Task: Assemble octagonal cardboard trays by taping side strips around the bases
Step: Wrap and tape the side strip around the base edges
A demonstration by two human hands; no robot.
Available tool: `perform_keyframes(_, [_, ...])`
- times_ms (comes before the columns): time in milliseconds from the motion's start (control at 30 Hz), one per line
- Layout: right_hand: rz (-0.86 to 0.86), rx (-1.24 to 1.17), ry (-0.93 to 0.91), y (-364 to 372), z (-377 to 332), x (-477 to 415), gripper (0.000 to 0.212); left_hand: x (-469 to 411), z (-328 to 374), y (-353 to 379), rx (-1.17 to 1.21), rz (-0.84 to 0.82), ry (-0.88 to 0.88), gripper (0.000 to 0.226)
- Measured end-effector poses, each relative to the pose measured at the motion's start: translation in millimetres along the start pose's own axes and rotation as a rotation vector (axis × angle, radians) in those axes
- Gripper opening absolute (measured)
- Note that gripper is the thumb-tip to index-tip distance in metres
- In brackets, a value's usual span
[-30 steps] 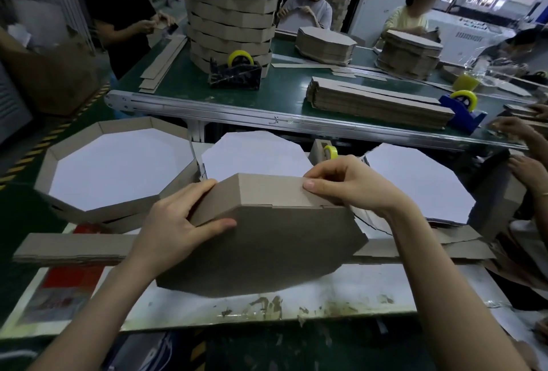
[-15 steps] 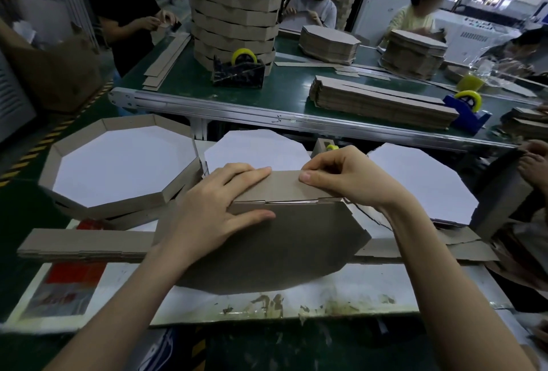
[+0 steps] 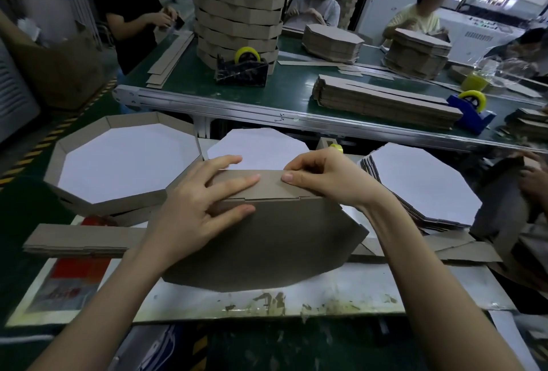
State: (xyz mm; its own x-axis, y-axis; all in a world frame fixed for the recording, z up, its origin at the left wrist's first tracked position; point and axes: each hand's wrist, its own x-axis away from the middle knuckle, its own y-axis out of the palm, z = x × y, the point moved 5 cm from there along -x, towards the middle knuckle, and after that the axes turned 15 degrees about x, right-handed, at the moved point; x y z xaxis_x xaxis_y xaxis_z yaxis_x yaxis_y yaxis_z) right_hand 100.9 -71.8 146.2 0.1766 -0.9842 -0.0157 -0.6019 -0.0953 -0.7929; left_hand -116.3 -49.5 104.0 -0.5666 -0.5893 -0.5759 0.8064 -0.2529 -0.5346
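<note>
Two hands on one joint; finished tray [image 3: 124, 163] parked far left, clear of work; left hand [image 3: 201, 210] spread flat, pinning side strip [image 3: 267, 185] against brown base [image 3: 267, 246] mid-worktop [image 3: 326, 296]; right hand [image 3: 323, 176] pinches strip's top edge, likely aligning it for tape; spare bases [image 3: 421, 183] stacked right.

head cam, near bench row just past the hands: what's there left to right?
Finished octagonal cardboard tray with white base and brown walls → flat white octagonal base behind the hands → small yellow tape roll → stack of white-topped octagonal bases.
</note>
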Motion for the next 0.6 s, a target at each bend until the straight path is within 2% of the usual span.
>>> perform_keyframes(67, [-0.001,0.002,-0.009,0.2,-0.2,0.1,0.007,-5.1,14.3,2.9,-0.085,-0.013,0.059,0.042])
perform_keyframes(167, [0.0,0.012,-0.027,-4.3,0.7,2.9,0.008,-10.4,26.9,7.8,-0.035,-0.033,0.052,0.037])
perform_keyframes(333, [0.002,0.058,-0.006,-9.7,6.8,11.4,0.028,-15.0,28.1,10.7,0.0,-0.065,0.028,0.035])
perform_keyframes(500, [-0.021,0.054,0.042,-10.1,16.5,18.8,0.033,-17.4,32.9,19.9,-0.075,-0.086,0.067,0.035])
perform_keyframes(600, [-0.052,0.033,0.069,-11.6,26.9,22.0,0.028,-23.5,40.2,26.5,-0.094,-0.079,0.021,0.034])
